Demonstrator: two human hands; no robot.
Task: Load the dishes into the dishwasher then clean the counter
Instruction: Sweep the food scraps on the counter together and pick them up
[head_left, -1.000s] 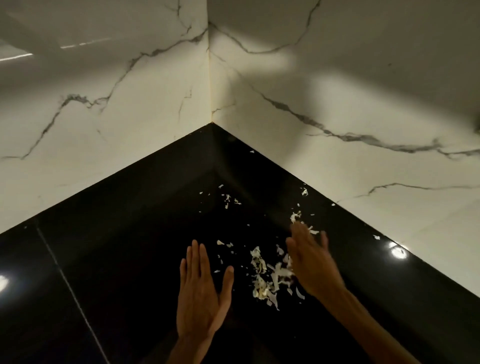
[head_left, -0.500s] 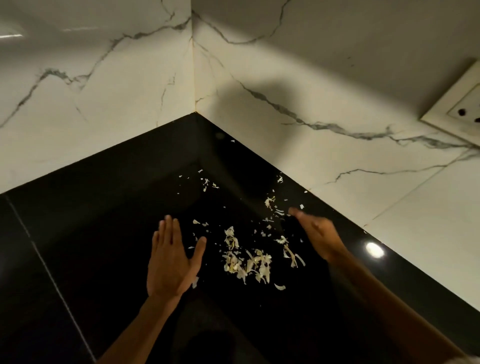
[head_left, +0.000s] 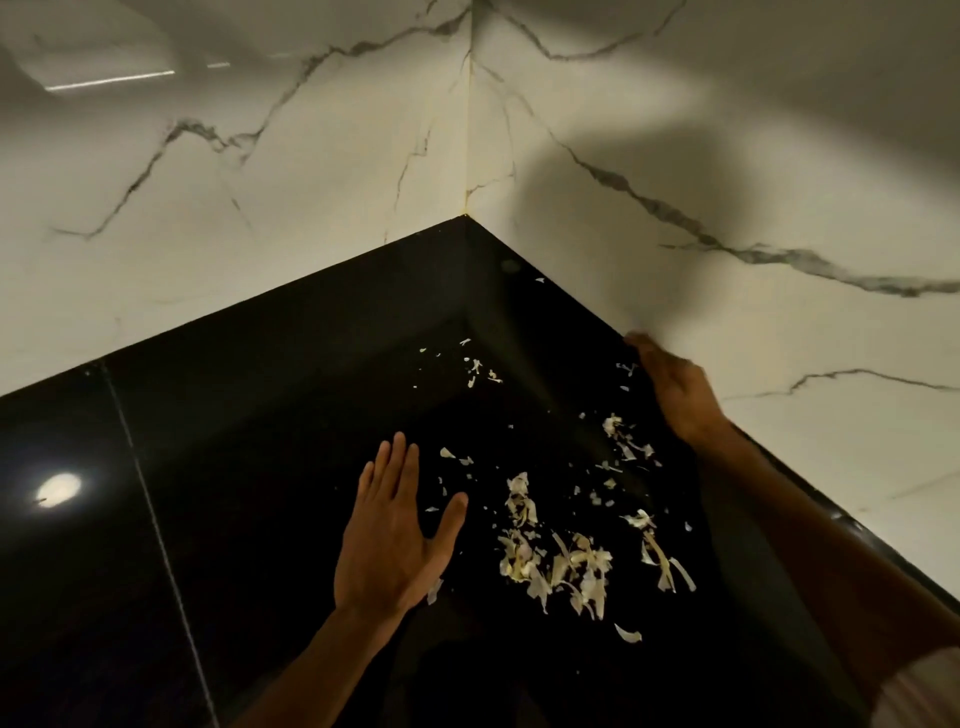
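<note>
Counter scraps lie between flat, empty-gripped left hand and right hand.

Two hands, one counter, many scraps

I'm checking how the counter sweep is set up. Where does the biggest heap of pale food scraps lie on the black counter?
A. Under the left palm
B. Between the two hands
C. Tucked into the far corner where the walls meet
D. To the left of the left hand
B: the biggest heap of scraps lies on the counter right of the open left hand and nearer than the right hand by the wall.
</note>
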